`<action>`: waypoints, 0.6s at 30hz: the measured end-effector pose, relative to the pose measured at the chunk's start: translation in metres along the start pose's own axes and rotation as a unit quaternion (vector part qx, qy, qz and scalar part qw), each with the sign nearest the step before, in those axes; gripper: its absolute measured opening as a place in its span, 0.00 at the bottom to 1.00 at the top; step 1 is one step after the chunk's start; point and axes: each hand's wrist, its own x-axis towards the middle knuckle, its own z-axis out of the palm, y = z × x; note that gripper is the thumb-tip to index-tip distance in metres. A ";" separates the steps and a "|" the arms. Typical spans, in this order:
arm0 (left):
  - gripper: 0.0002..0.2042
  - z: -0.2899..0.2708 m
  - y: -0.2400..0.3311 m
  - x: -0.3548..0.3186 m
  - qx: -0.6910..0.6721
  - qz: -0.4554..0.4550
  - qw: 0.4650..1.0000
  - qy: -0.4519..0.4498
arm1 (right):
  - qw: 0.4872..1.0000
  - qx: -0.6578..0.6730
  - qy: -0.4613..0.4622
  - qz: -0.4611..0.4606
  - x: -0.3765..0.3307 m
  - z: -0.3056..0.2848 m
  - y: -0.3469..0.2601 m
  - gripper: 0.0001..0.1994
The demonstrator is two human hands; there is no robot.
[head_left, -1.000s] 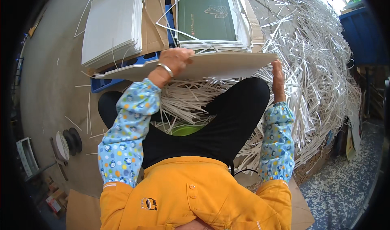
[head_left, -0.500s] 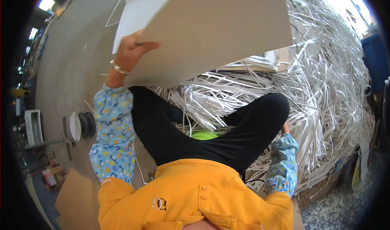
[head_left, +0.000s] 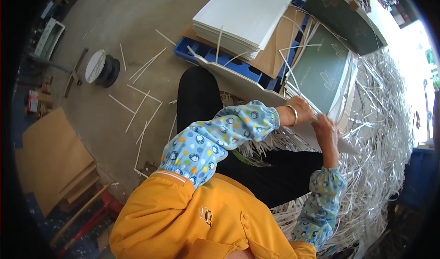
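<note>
Seen from above, at far left, brown cardboard sheets (head_left: 55,153) lie near a white-and-black spool (head_left: 101,69) standing on a bare floor (head_left: 151,25) scattered with thin white strips (head_left: 147,59). Right of these, a blue pallet (head_left: 190,48) carries a thick stack of white sheets (head_left: 243,16). Across the pallet's near side, just beyond black-trousered legs (head_left: 199,94), stretches a long pale board (head_left: 250,86), slanting down to the right. Over its right part, the left hand (head_left: 300,109), wearing a silvery bangle (head_left: 293,116), meets the right hand (head_left: 326,133); the fingers of both are curled, but I cannot tell what they pinch. Just beyond the hands lies a stack of green printed sheets (head_left: 316,73). Farther right spreads a heap of shredded white paper (head_left: 380,167), then a blue bin (head_left: 419,172).
</note>
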 end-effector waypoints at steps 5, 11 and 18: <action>0.08 -0.020 -0.037 -0.026 0.037 -0.009 0.999 -0.038 | 0.999 -0.023 0.015 0.018 -0.018 0.044 0.029 0.09; 0.02 -0.026 -0.145 -0.106 0.107 -0.130 0.982 0.084 | 0.999 -0.016 0.018 0.044 -0.008 0.045 0.018 0.09; 0.05 -0.024 -0.142 -0.110 0.079 -0.094 0.989 0.084 | 0.999 -0.022 -0.030 -0.014 0.039 0.063 -0.034 0.07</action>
